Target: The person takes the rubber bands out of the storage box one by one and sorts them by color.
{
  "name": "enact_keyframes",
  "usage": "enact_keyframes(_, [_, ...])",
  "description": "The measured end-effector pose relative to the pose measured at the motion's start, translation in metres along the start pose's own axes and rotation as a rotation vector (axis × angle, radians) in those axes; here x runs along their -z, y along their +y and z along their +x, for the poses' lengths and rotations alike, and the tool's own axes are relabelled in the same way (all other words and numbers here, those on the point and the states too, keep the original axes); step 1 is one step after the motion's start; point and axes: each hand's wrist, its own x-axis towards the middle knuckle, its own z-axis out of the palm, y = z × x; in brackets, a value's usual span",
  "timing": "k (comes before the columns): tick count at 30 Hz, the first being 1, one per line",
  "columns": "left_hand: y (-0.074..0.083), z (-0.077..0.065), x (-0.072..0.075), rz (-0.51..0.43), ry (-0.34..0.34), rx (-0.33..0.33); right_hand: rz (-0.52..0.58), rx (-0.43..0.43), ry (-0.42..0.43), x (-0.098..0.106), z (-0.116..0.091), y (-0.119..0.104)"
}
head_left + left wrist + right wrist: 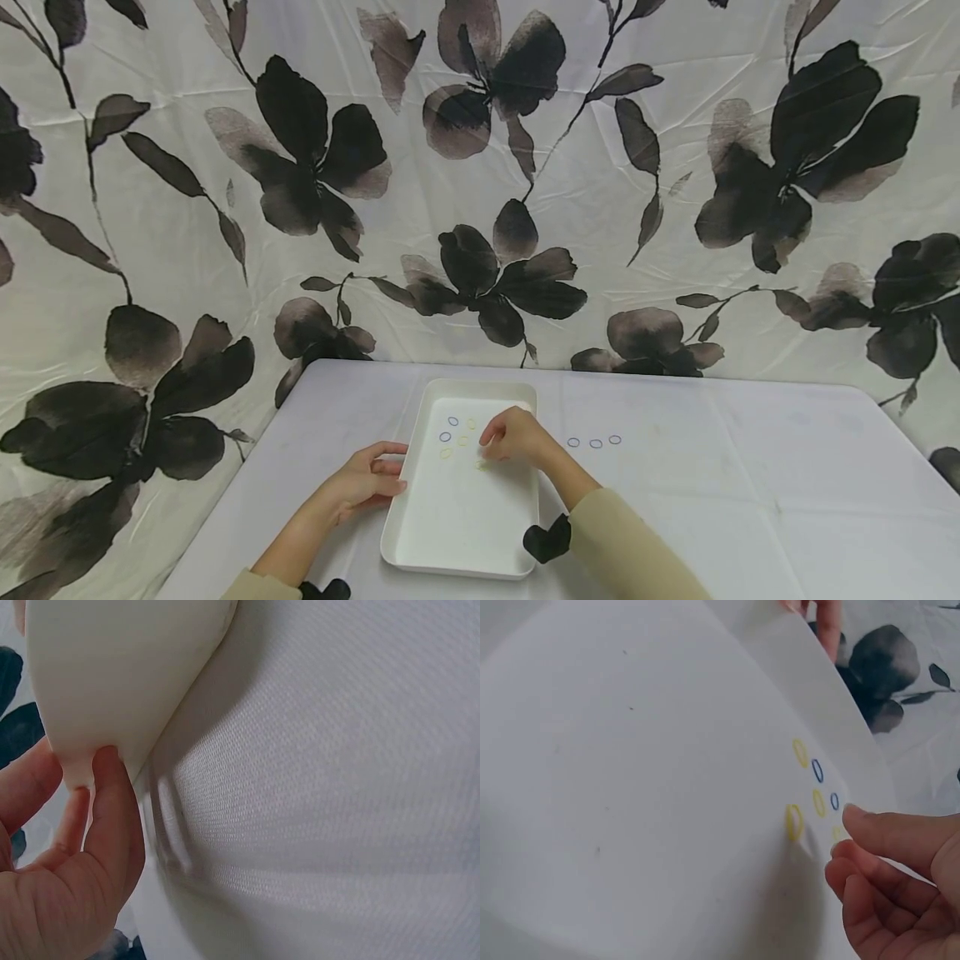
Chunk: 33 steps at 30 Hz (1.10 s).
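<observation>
A white rectangular tray [457, 533] lies on the table, with small yellow and blue rings inside it. My left hand [367, 483] holds the tray's left edge, its thumb [112, 787] and fingers bent against the wall. My right hand [517, 437] hovers low over the tray's right half. Its thumb and forefinger are bent close together, with a small gap and nothing seen between the tips. Beside those tips are a yellow ring [819, 802] and a blue ring [835, 801]. Another yellow ring [794, 823] lies near the hand's shadow.
To the right of the tray, several blue rings [596, 444] lie in a loose row on the white tablecloth [720, 500]. A white cloth with dark flowers [480, 275] hangs behind the table. Black bands [547, 539] sit at both wrists.
</observation>
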Motion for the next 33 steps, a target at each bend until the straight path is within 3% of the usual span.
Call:
enact_keyframes(6, [-0.001, 0.001, 0.0, 0.016, 0.01, 0.006, -0.08, -0.016, 0.036, -0.01, -0.005, -0.004])
enact_keyframes(18, [0.001, -0.001, -0.002, 0.007, -0.009, 0.003, -0.268, 0.038, 0.095, -0.02, -0.012, -0.002])
enact_keyframes(33, [0.001, 0.001, 0.0, 0.025, 0.032, 0.019, -0.126, 0.07, -0.01, -0.007, -0.01, -0.012])
